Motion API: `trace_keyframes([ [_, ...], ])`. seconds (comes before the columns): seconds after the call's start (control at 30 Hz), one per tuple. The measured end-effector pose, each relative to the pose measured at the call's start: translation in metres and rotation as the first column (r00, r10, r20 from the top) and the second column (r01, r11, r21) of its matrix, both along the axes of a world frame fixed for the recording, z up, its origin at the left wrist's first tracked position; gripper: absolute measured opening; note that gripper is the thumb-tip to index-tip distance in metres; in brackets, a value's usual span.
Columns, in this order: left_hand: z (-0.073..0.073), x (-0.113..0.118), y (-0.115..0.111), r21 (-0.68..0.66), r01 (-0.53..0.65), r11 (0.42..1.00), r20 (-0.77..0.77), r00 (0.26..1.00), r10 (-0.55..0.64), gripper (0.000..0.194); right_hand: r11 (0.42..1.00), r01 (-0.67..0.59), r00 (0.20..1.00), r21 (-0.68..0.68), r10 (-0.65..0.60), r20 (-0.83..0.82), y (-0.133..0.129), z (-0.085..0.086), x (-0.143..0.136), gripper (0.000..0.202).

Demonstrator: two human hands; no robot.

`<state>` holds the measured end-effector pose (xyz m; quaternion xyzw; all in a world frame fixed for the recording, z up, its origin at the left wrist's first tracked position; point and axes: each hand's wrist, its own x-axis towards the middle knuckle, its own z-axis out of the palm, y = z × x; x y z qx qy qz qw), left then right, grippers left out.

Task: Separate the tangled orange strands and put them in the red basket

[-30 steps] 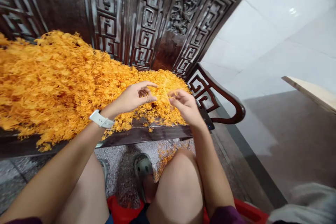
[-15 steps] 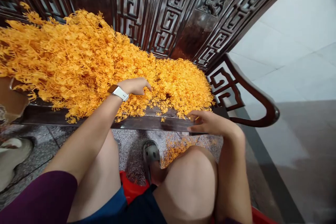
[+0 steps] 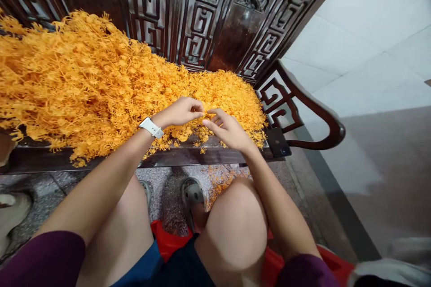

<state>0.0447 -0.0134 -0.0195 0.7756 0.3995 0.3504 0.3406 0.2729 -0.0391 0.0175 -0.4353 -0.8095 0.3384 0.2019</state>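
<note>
A big heap of orange plastic sprigs (image 3: 84,80) covers the seat of a dark carved wooden bench (image 3: 202,154). My left hand (image 3: 180,112), with a white watch on its wrist, rests on the heap's right part with fingertips pinched on a sprig. My right hand (image 3: 227,130) meets it from the right, fingers touching the same spot of the pile. What exactly sits between the fingers is too small to make out. My bare knees are below the bench edge.
The bench's carved backrest (image 3: 202,13) and curved armrest (image 3: 303,112) stand behind and to the right. A dark phone (image 3: 278,142) lies at the seat's right end. Loose orange bits (image 3: 220,179) litter the speckled floor by my sandal (image 3: 191,195). A red stool (image 3: 168,242) is under me.
My right hand rose from the bench's front edge back onto the heap and met the left hand. The left hand shifted slightly right. The camera view tilted a little.
</note>
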Motion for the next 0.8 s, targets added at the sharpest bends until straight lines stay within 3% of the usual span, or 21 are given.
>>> trace_keyframes([
  [0.13, 0.002, 0.013, -0.006, -0.043, 0.002, 0.999, 0.192, 0.981, 0.007, 0.014, 1.000, 0.028, 0.991, 0.009, -0.027, -0.132, 0.014, -0.019, -0.008, 0.036],
  [0.27, 0.002, 0.011, -0.001, -0.055, -0.012, 0.998, 0.282, 0.959, 0.027, 0.022, 0.997, 0.036, 0.955, -0.075, -0.056, -0.291, 0.019, -0.022, -0.011, 0.035],
  [0.5, 0.003, -0.007, 0.004, -0.042, -0.020, 0.999, 0.063, 0.998, 0.022, 0.049, 0.939, 0.324, 0.767, -0.111, -0.330, -0.551, 0.024, -0.018, -0.007, 0.026],
  [0.6, 0.003, -0.010, 0.002, -0.061, -0.025, 0.998, -0.037, 0.999, 0.023, 0.057, 0.902, 0.412, 0.689, -0.130, -0.402, -0.603, 0.025, -0.017, -0.004, 0.025],
  [0.7, 0.001, -0.008, 0.001, 0.017, -0.080, 0.997, -0.130, 0.988, 0.081, 0.076, 0.881, 0.451, 0.623, -0.142, -0.425, -0.656, 0.024, -0.015, -0.002, 0.026],
  [0.8, -0.001, -0.004, 0.003, 0.107, -0.135, 0.985, -0.059, 0.988, 0.142, 0.054, 0.871, 0.471, 0.588, -0.143, -0.430, -0.685, 0.021, -0.011, -0.001, 0.027],
])
